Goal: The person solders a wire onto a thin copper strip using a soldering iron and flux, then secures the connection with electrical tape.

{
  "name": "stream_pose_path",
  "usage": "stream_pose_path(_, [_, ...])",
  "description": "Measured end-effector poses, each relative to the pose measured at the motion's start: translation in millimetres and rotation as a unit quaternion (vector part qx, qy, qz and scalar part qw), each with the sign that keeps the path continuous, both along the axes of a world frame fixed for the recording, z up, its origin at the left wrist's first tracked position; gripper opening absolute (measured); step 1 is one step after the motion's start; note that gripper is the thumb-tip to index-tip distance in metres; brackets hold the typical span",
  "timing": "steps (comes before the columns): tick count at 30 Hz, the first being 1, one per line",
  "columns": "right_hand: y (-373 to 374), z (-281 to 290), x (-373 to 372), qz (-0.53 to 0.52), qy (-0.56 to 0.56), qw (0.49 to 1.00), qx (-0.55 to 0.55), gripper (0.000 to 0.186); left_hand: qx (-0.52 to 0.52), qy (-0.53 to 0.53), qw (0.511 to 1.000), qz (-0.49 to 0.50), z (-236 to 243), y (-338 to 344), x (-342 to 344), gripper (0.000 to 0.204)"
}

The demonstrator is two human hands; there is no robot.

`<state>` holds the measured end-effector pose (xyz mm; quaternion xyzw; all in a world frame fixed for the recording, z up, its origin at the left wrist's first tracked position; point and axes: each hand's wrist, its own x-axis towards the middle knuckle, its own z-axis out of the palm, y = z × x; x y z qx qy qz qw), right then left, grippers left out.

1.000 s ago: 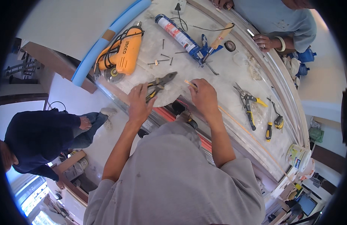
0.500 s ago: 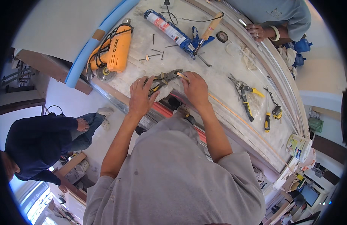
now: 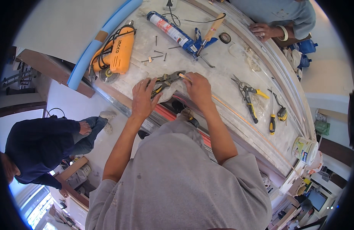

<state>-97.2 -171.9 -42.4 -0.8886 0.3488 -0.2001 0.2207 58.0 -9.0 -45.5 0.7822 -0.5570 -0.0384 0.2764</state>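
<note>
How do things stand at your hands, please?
Left hand: holding black-and-yellow metal pliers. Right hand: pinching thin orange strip, end at the jaws. Blue caulking gun: beyond, untouched.

A: What are the pliers (image 3: 168, 78) made of?
B: Dull, dark metal; the grips (image 3: 157, 91) look like plastic or rubber.
A: And the strip (image 3: 186, 78)?
B: Smooth, but wood or plastic, I cannot tell.
A: The heat gun (image 3: 121, 50)?
B: Smooth orange plastic, its nozzle (image 3: 130, 22) bare metal.
A: How does the tabletop (image 3: 230, 73) look?
B: Matt and rough, crusted in patches.
A: The blue tube (image 3: 86, 58)?
B: Matt, like foam.
A: The shirt (image 3: 177, 180)?
B: Matt grey cloth, faintly speckled.
</note>
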Motion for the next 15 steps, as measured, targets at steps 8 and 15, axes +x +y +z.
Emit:
stream_pose_path(8, [8.8,14.3,-3.4,-0.002,0.028,1.000,-0.014,0.029,-0.019,-0.015,1.000,0.000,-1.4,1.9,-0.9,0.058])
stream_pose_path(15, [12.0,11.1,-27.0,-0.027,0.087,0.994,-0.051,0.049,-0.023,0.025,0.999,-0.003,-20.4,3.9,10.5,0.066])
